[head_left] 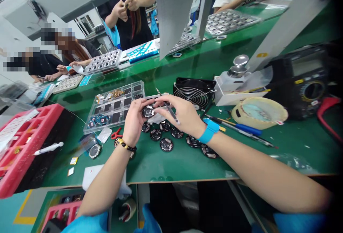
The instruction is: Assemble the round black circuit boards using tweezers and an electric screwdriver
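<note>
My left hand (134, 119) is closed around a small round black electronic module (148, 111), held up over the bench. A thin pair of metal tweezers (171, 113) lies in my right hand (186, 113), its pointed end up and to the left. The right thumb and fingers reach to the module's edge. Below my hands, several similar round modules (166, 144) lie loose on the green mat. Behind the left hand sits a clear compartment tray (104, 128) with dark square pieces, gold-coloured bits and blue parts. A red clip (117, 133) lies beside my left wrist.
A black fan (194, 92) stands behind my right hand. To the right are a white box (227, 93), a yellowish bowl (242, 117), a blue pen (248, 129) and a multimeter (308, 79). A pink foam tray (40, 118) occupies the left. Co-workers sit across the bench.
</note>
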{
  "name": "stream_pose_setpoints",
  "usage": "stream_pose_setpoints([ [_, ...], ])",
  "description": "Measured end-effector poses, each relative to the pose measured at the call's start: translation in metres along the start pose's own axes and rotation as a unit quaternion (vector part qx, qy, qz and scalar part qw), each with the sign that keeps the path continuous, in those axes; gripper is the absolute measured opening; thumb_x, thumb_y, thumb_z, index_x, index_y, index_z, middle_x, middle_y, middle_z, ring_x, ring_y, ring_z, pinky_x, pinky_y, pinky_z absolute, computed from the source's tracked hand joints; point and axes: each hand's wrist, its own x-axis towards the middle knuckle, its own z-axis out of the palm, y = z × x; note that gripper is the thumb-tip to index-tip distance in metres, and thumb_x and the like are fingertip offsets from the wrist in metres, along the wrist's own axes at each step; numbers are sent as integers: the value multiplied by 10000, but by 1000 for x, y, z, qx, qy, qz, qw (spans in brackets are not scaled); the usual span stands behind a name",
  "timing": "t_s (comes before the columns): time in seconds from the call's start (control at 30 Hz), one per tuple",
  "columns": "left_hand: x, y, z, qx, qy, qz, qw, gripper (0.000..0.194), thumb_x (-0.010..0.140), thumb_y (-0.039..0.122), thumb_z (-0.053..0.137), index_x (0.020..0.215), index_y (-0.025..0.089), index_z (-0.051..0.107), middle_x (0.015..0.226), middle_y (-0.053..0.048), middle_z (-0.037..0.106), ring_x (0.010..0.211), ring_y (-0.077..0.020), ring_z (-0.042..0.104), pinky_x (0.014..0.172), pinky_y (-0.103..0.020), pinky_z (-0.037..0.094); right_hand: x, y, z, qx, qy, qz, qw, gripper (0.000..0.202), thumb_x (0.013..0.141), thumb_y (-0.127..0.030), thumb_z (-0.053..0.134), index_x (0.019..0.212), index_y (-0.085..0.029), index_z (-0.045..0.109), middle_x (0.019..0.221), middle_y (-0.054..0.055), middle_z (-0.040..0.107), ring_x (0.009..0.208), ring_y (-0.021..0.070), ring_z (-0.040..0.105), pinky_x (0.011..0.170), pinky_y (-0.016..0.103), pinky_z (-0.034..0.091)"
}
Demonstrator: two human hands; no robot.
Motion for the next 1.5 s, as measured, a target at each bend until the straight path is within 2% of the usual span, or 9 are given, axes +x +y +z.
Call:
stream_pose_setpoints([
  [0.1, -1, 1, 1, 0, -2, -7, 1000, 257, 968, 415, 614, 1114, 205, 579, 1235, -110, 754, 1128, -248, 724, 726, -285, 608, -3, 5, 3, -104, -21, -68, 992, 384, 941, -415, 764, 1240, -194, 669, 1214, 101, 763, 1125, 282, 722, 905, 403, 589],
  [0.2, -1, 2, 2, -4, -3, -15, 1000, 254, 927, 343, 644, 1131, 204, 584, 1257, -105, 732, 1087, -219, 722, 707, -258, 596, -5, 9, 5, -154, -30, -92, 983, 367, 947, -375, 758, 1242, -178, 667, 1215, 116, 759, 1144, 293, 713, 870, 403, 595],
  [0.3, -2, 1, 1, 18, -11, -5, 1000, 265, 913, 333, 644, 1138, 194, 627, 1338, -99, 679, 1133, -214, 705, 763, -260, 599, -5, 9, 6, -163, -27, -100, 981, 324, 964, -336, 736, 1230, -163, 671, 1195, 113, 761, 1131, 285, 712, 856, 398, 596],
  [0.4, -2, -1, -1, 42, -20, -4, 999, 305, 883, 271, 666, 1175, 216, 595, 1366, -91, 684, 1141, -220, 703, 811, -294, 594, -5, 8, 6, -165, -26, -104, 980, 379, 948, -402, 754, 1234, -168, 669, 1185, 106, 764, 1117, 279, 713, 844, 395, 597],
  [0.53, -3, -4, -4, 59, -50, 20, 997, 451, 816, 139, 699, 1226, 230, 536, 1396, -101, 694, 1294, -241, 650, 1015, -372, 554, -5, 9, 6, -163, -27, -103, 981, 463, 916, -488, 772, 1245, -180, 664, 1195, 104, 764, 1115, 277, 713, 860, 398, 596],
  [0.67, -1, -6, -6, 64, -74, 42, 994, 473, 843, 159, 722, 1264, 226, 516, 1422, -121, 676, 1401, -256, 586, 1118, -405, 506, -5, 10, 6, -158, -28, -104, 982, 408, 938, -449, 760, 1238, -189, 661, 1192, 102, 764, 1125, 277, 712, 876, 400, 594],
  [1.0, 4, -9, -13, 75, -97, 67, 990, 517, 881, 232, 769, 1325, 231, 506, 1380, -129, 689, 1352, -256, 630, 1149, -426, 509, -4, 11, 3, -166, -27, -140, 976, 316, 973, -365, 722, 1234, -195, 665, 1174, 104, 768, 1107, 280, 711, 850, 402, 599],
  [1.37, 2, -6, -9, 128, -69, 79, 986, 566, 818, 219, 813, 1305, 228, 524, 1291, -116, 717, 1159, -228, 724, 1035, -380, 582, -2, 10, -1, -171, -44, -137, 975, 328, 950, -362, 751, 1224, -195, 684, 1198, 79, 777, 1128, 270, 710, 894, 385, 592],
  [1.5, 2, 3, -9, 130, 8, 74, 989, 408, 881, 339, 783, 1212, 220, 576, 1248, -114, 733, 1054, -220, 754, 855, -324, 637, 4, 7, -15, -160, -76, -77, 981, 328, 915, -361, 786, 1200, -225, 696, 1217, 69, 775, 1139, 271, 712, 914, 387, 580],
])
